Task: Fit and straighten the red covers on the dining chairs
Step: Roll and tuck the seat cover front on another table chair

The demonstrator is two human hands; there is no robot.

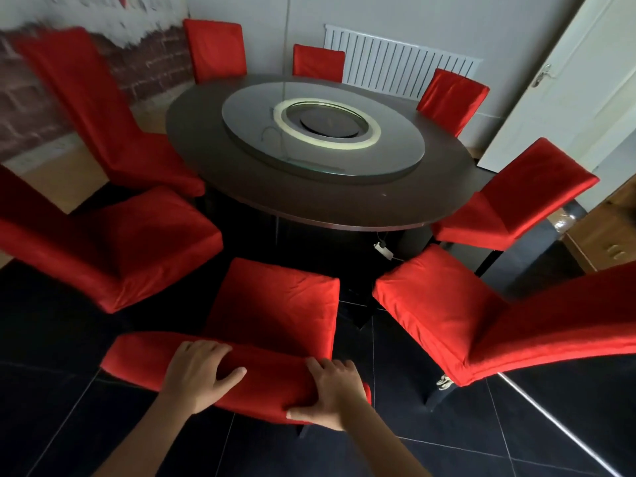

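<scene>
A dining chair in a red cover (275, 304) stands right in front of me, its seat towards the table. My left hand (196, 376) grips the top of its backrest, fingers over the far side and thumb on the near side. My right hand (330, 394) grips the same top edge further right, thumb underneath the fabric. Several more red-covered chairs ring the table: one at the near left (113, 249), one at the near right (447, 315), others further round.
A round dark table (344, 197) with a glass turntable (323, 139) fills the middle. A white radiator (399, 63) hangs on the back wall. A white door (564, 84) stands open at the right, with a wooden cabinet (602, 232) below it. The floor is dark tile.
</scene>
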